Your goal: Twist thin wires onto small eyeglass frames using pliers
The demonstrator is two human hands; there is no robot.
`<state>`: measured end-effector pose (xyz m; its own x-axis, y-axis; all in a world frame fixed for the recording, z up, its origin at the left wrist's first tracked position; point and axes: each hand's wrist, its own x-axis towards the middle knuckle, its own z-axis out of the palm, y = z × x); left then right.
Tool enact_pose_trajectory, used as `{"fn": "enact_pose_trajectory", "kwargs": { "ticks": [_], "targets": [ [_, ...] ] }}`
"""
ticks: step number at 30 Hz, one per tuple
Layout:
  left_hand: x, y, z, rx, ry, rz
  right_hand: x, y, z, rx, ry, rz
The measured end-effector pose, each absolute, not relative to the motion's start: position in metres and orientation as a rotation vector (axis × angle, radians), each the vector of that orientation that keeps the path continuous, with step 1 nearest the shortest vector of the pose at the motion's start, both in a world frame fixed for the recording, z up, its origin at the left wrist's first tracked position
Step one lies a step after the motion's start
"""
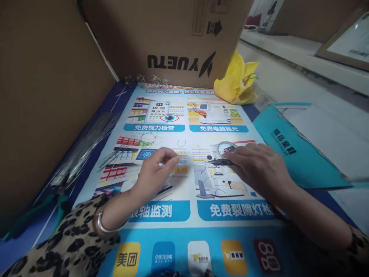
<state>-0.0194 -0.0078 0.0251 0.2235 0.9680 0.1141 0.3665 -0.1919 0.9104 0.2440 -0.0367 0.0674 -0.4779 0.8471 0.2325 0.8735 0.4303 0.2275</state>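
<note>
My right hand (pixel 259 163) grips a pair of pliers with dark, pointed jaws (pixel 219 162); the jaws point left and the handles are hidden in the fist. Just behind the jaws lies a pale ring (pixel 219 149), partly covered by my fingers. My left hand (pixel 157 169) is closed in a pinch a little to the left of the pliers; whatever it holds is too thin or hidden to make out. Bent pieces of thin wire (pixel 148 138) lie on the printed poster (pixel 187 236) beneath both hands.
On the left lie a bundle of straight wires (pixel 83 148) and a green-handled tool (pixel 59 206). Cardboard walls (pixel 173 30) stand behind and left. Twisted wire pieces (pixel 158 80) sit at the back, near a yellow bag (pixel 238 82). A teal cardboard piece (pixel 291 150) lies on the right.
</note>
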Motion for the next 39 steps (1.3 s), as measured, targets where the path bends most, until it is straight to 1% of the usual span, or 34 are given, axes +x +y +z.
{"fn": "enact_pose_trajectory", "kwargs": {
  "ticks": [2,4,11,13,18,20,22,27,34,39],
  "targets": [
    [-0.014,-0.017,0.028,1.553,1.119,0.827,0.224,-0.036,0.065,-1.541,-2.598,-0.426],
    [-0.01,-0.023,0.028,1.438,1.075,0.795,0.206,-0.035,0.062,-1.515,-2.612,-0.399],
    [-0.011,-0.017,0.023,1.311,1.105,0.883,0.183,-0.029,0.046,-1.504,-2.565,-0.312],
    [-0.015,-0.013,0.023,1.352,1.116,0.894,0.187,-0.027,0.045,-1.507,-2.521,-0.169],
    [-0.018,-0.011,0.026,1.547,1.155,0.821,0.192,-0.022,0.049,-1.615,-2.148,0.496],
    [-0.017,-0.014,0.027,1.601,1.11,0.778,0.19,-0.022,0.05,-1.613,-2.053,0.676],
    [-0.015,-0.017,0.027,1.626,1.07,0.759,0.185,-0.023,0.048,-1.573,-2.022,0.762],
    [-0.013,-0.018,0.025,1.577,1.078,0.757,0.176,-0.025,0.042,-1.512,-2.011,0.826],
    [-0.008,-0.021,0.027,1.41,1.114,0.798,0.173,-0.028,0.035,-1.49,-1.757,1.196],
    [-0.004,-0.023,0.022,1.386,1.168,0.859,0.168,-0.032,0.029,-1.409,-1.675,1.264]
  ]
}}
